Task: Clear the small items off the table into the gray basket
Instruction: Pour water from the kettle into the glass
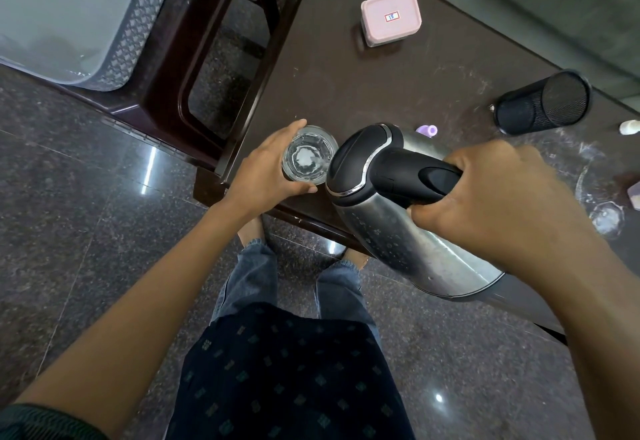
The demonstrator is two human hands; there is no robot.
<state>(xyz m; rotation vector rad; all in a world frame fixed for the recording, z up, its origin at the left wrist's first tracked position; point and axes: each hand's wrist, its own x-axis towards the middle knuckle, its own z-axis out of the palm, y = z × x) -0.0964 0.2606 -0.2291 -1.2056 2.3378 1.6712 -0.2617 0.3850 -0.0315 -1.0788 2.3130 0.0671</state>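
My left hand [266, 169] is wrapped around a clear drinking glass [309, 155] with water in it, at the near left corner of the dark brown table [346, 69]. My right hand [498, 204] grips the black handle of a steel electric kettle [391, 211], which is tilted with its lid end beside the glass. The gray basket [104, 24] sits at the upper left on a brown plastic stool [214, 69]. Small items lie on the table: a pink lidded box [389, 18], a small purple bottle [427, 130] and a black mesh pen holder [543, 102] on its side.
At the right edge lie a small white bottle [630, 127], a purple object [635, 193] and an overturned clear glass piece [606, 218]. The floor is dark polished granite. My legs and feet stand just in front of the table edge.
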